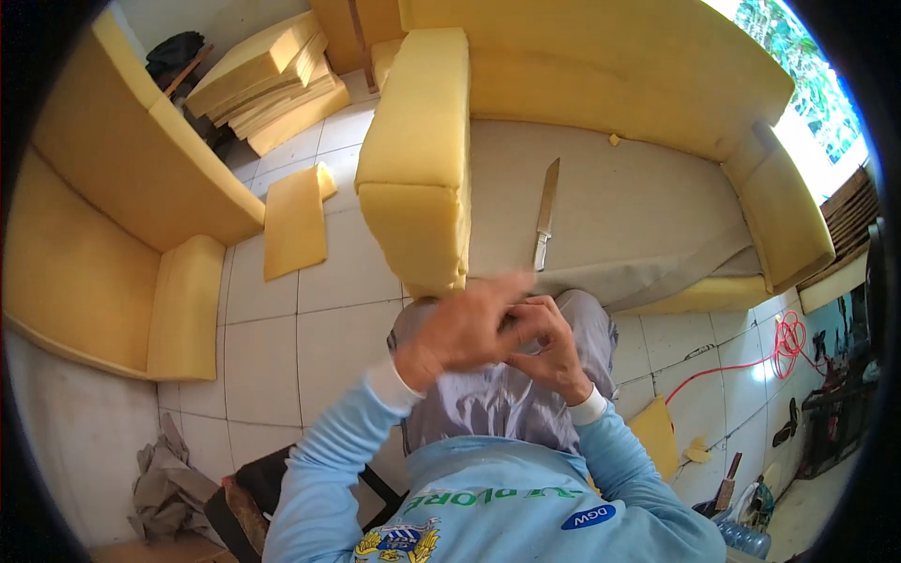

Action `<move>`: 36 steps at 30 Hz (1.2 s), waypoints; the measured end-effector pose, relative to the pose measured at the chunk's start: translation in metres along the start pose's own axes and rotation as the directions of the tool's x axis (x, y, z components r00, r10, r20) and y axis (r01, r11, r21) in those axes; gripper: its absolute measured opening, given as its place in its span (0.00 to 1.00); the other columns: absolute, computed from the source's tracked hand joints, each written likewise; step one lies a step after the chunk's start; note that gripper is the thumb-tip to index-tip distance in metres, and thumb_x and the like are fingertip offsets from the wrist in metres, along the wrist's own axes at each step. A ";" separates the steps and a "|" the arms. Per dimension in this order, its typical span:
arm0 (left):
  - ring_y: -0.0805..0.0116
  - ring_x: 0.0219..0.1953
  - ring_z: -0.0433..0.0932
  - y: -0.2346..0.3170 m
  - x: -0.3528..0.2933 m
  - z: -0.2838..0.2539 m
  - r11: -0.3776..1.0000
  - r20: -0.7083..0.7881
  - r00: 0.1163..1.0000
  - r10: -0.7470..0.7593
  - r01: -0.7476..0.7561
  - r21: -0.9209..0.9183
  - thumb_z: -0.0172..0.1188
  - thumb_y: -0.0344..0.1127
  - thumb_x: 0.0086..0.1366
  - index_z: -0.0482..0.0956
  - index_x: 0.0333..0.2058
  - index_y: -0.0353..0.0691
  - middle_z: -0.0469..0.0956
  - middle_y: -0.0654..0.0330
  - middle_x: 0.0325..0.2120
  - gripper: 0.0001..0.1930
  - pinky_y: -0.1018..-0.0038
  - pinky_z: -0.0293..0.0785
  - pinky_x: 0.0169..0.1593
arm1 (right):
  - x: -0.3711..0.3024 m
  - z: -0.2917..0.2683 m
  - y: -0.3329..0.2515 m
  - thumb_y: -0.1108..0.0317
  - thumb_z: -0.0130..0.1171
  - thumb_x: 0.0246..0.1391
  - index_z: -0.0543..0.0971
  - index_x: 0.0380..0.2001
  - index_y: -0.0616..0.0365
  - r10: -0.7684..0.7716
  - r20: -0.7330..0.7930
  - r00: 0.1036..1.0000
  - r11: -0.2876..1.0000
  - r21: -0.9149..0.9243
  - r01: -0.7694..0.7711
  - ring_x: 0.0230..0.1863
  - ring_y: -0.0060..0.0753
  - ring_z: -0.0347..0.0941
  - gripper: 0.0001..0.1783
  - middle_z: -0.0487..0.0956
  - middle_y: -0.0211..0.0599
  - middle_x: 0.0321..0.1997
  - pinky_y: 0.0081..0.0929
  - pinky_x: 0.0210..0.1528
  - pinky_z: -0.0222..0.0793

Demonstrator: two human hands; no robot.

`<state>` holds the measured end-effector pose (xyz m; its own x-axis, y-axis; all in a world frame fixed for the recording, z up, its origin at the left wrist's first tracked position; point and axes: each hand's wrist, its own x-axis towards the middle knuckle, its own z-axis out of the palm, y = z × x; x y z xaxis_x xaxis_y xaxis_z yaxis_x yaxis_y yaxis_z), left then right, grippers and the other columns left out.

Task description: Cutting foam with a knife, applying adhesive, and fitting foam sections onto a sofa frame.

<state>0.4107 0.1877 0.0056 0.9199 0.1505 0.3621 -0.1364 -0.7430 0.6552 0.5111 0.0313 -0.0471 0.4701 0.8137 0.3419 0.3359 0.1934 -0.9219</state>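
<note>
My left hand is smeared by motion above my lap, close to my right hand and partly overlapping it; its fingers cannot be made out clearly. My right hand is closed, with thumb and fingers curled together; whatever they hold, if anything, is hidden. Just ahead, a long knife with a pale handle lies on the grey-beige sofa seat. A yellow foam-covered armrest stands left of the seat. Loose grey cloth runs along the seat's front edge, near my knees.
Another yellow foam sofa stands at the left. A foam piece lies on the tiled floor, with stacked foam sheets behind. On the right are a red hose and foam scraps. Crumpled cloth lies lower left.
</note>
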 end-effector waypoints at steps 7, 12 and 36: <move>0.45 0.50 0.78 -0.033 -0.076 0.025 0.971 -0.047 0.971 -0.234 0.231 -0.055 0.62 0.62 0.61 0.67 0.63 0.39 0.79 0.46 0.48 0.40 0.58 0.75 0.54 | -0.006 0.041 0.026 0.78 0.67 0.49 0.76 0.50 0.65 0.073 0.172 0.982 0.997 -0.044 -0.066 0.47 0.31 0.78 0.22 0.75 0.38 0.45 0.27 0.47 0.77; 0.45 0.48 0.79 -0.044 -0.092 -0.020 0.912 -0.183 0.912 -0.366 0.391 0.124 0.58 0.64 0.63 0.65 0.65 0.48 0.80 0.46 0.46 0.38 0.57 0.78 0.48 | 0.033 0.058 0.027 0.78 0.65 0.55 0.76 0.46 0.64 0.260 0.253 0.932 0.917 0.237 -0.320 0.42 0.21 0.78 0.15 0.79 0.33 0.41 0.22 0.47 0.76; 0.56 0.47 0.78 -0.107 -0.063 -0.122 0.689 -0.389 0.850 -0.354 0.519 0.507 0.55 0.45 0.68 0.81 0.40 0.51 0.83 0.66 0.40 0.10 0.54 0.78 0.45 | 0.103 0.087 0.043 0.78 0.63 0.58 0.73 0.47 0.63 0.040 -0.323 0.945 0.955 0.290 0.058 0.43 0.24 0.78 0.15 0.80 0.37 0.42 0.21 0.47 0.74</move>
<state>0.3221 0.3368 -0.0065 0.6875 0.6448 0.3341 0.5694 -0.7641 0.3030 0.5024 0.1710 -0.0674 0.7220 0.5997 0.3452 0.1119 0.3911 -0.9135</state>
